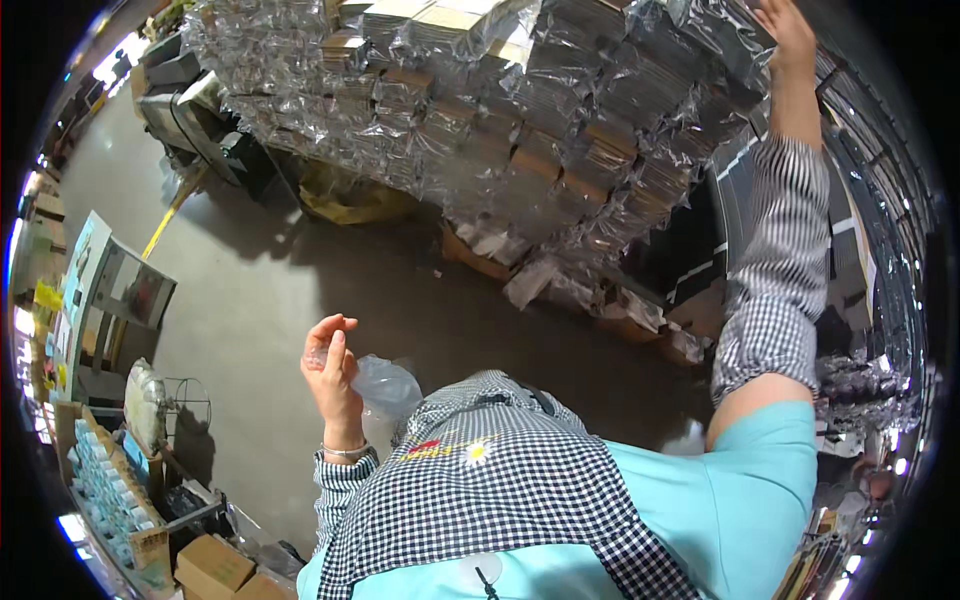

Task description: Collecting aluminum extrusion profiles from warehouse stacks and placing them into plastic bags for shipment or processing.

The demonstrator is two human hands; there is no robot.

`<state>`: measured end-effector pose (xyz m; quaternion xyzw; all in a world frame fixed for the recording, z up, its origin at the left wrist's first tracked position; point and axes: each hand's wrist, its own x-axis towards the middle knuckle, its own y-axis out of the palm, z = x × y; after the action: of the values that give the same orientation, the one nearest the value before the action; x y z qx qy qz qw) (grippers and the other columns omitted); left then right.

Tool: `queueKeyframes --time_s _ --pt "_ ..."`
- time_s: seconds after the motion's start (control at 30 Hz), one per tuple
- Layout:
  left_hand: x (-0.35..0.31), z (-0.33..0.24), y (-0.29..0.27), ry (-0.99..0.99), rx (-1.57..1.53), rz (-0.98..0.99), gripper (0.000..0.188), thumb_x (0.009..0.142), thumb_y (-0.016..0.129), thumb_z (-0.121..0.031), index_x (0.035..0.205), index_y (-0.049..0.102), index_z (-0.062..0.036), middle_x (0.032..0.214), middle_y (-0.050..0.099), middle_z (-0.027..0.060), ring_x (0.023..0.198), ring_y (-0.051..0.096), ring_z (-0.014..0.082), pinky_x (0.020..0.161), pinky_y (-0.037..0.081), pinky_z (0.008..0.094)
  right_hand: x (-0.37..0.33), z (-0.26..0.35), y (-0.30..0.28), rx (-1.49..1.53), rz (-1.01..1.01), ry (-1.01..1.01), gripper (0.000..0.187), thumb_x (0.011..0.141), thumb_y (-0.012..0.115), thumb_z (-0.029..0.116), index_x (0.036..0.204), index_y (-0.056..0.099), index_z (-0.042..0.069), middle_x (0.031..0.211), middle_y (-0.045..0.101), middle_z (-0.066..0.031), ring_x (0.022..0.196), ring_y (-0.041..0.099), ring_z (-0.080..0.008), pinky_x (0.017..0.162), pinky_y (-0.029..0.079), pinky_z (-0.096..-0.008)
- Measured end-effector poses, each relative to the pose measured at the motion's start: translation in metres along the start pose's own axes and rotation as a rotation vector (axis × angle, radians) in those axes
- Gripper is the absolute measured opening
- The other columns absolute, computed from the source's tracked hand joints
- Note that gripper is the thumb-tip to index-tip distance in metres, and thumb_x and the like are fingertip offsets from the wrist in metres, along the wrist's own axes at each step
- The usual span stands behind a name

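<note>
My left hand (pixel 335 385) is in front of my body at waist level, its fingers curled. Thin clear film shows between the fingers, and a crumpled clear plastic bag (pixel 388 388) hangs beside the palm, so the hand holds it. My right arm stretches far up and forward. At its end my right hand (pixel 790 38) has its fingers extended beside the right end of a large stack of plastic-wrapped bundles (pixel 560 130). The fingertips are cut off close to the picture's rim, and I cannot tell whether they touch the wrapping.
Opened cartons with plastic wrap (pixel 630 310) lie along the stack's foot. A yellowish sack (pixel 355 195) and dark machinery (pixel 190 115) stand at the far left. Nearer on the left are a board on a stand (pixel 125 285), a box of bottles or spools (pixel 105 490) and a cardboard box (pixel 213 567).
</note>
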<state>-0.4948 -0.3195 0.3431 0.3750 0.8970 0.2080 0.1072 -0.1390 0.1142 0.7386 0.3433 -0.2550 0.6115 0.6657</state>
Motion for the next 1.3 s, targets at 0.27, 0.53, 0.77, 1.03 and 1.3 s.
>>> queueKeyframes --time_s 0.27,0.53,0.77,1.03,1.3 --pt "-0.012 0.010 0.008 0.073 0.125 0.119 0.033 0.089 0.064 -0.001 0.122 0.059 -0.0049 0.115 0.065 0.0055 0.062 0.041 -0.0012 0.050 0.030 0.0150 -0.362 -0.008 0.008 -0.543 0.270 -0.201 0.015 0.087 0.068 0.009 0.101 0.066 0.005 0.103 0.064 -0.0075 0.093 0.061 -0.0184 0.083 0.050 -0.0317" --pt "-0.055 0.015 0.046 0.007 0.058 0.633 0.026 0.104 0.046 -0.013 0.126 0.055 -0.0015 0.120 0.064 0.0105 0.059 0.044 0.0016 0.054 0.036 0.0158 -0.586 0.056 0.071 -0.047 1.013 0.817 0.052 0.080 0.078 0.025 0.120 0.057 0.000 0.113 0.065 -0.0219 0.106 0.065 -0.0329 0.092 0.050 -0.0408" --pt "-0.096 0.013 0.047 -0.243 -0.136 0.522 0.046 0.107 0.035 -0.038 0.138 0.043 -0.0050 0.121 0.062 0.0213 0.080 0.068 0.0215 0.064 0.056 0.0282 -0.624 0.113 0.042 -0.314 0.588 0.711 0.025 0.077 0.071 0.007 0.098 0.060 0.001 0.088 0.064 -0.0076 0.084 0.064 -0.0139 0.073 0.052 -0.0327" --pt "-0.157 0.010 0.056 -0.361 -0.231 0.871 0.039 0.108 0.035 -0.033 0.133 0.044 -0.0045 0.106 0.067 0.0255 0.068 0.070 0.0228 0.059 0.057 0.0275 -0.683 0.135 -0.017 0.239 0.694 1.067 0.054 0.084 0.079 0.026 0.127 0.055 0.003 0.118 0.061 -0.0072 0.113 0.056 -0.0162 0.096 0.046 -0.0332" --pt "-0.219 0.058 0.140 -0.221 -0.132 0.880 0.039 0.107 0.040 -0.033 0.132 0.048 -0.0044 0.093 0.071 0.0179 0.065 0.066 0.0172 0.059 0.053 0.0268 -0.633 0.183 -0.131 -0.437 0.309 0.440 0.017 0.083 0.072 0.008 0.096 0.068 -0.001 0.092 0.066 -0.0079 0.086 0.063 -0.0204 0.075 0.050 -0.0347"
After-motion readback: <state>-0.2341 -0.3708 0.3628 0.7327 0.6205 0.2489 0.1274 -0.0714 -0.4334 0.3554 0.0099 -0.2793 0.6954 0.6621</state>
